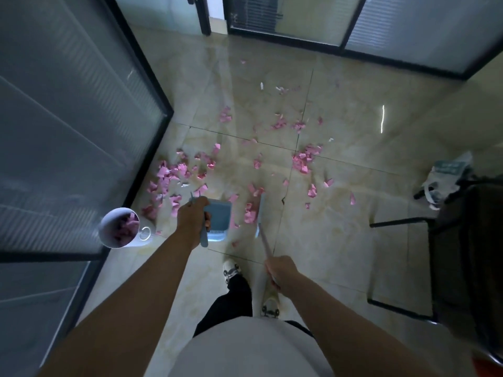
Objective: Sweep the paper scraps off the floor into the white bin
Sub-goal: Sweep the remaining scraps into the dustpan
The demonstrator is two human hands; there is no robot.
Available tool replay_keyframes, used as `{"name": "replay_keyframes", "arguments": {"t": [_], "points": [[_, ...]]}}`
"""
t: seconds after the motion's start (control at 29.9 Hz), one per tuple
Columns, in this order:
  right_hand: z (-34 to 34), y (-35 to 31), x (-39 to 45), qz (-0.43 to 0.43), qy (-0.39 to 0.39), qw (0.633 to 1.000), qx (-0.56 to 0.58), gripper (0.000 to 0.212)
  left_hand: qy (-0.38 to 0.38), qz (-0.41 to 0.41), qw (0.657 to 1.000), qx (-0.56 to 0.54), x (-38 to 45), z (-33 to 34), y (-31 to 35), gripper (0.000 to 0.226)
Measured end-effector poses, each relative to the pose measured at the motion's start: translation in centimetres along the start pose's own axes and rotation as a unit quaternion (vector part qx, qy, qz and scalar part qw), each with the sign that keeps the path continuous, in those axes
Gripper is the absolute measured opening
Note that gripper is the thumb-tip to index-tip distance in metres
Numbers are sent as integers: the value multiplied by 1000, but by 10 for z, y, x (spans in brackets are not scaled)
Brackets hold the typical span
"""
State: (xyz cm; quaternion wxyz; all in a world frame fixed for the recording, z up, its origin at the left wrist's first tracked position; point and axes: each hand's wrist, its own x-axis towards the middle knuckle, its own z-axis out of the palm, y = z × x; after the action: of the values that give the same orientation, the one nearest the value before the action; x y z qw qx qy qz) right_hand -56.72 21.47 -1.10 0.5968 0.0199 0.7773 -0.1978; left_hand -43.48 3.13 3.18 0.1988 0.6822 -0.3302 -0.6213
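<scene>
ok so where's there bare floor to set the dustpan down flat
Bare tile lies right of the broom, between it and the black chair frame, and near the feet. It is crowded with pink scraps ahead of the dustpan, along the glass wall by the white bin.

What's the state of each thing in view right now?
White round bin: upright, partly filled with pink scraps.
Blue plastic dustpan: held by left hand, looks empty.
Grey-handled broom: held by right hand, head on floor.
Pink paper scraps: mostly still scattered on floor.
</scene>
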Motion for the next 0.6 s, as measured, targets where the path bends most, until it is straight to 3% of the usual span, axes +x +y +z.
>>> {"name": "replay_keyframes", "arguments": {"t": [0.27, 0.6], "points": [[-27, -37, 13, -6, 91, 995, -36, 13, 2, 3, 1000, -9, 40, 34, 45, 19], [-159, -76, 64, 14, 184, 982, 29, 29, 4, -20, 999, -43, 66, 107, 78, 14]]}}
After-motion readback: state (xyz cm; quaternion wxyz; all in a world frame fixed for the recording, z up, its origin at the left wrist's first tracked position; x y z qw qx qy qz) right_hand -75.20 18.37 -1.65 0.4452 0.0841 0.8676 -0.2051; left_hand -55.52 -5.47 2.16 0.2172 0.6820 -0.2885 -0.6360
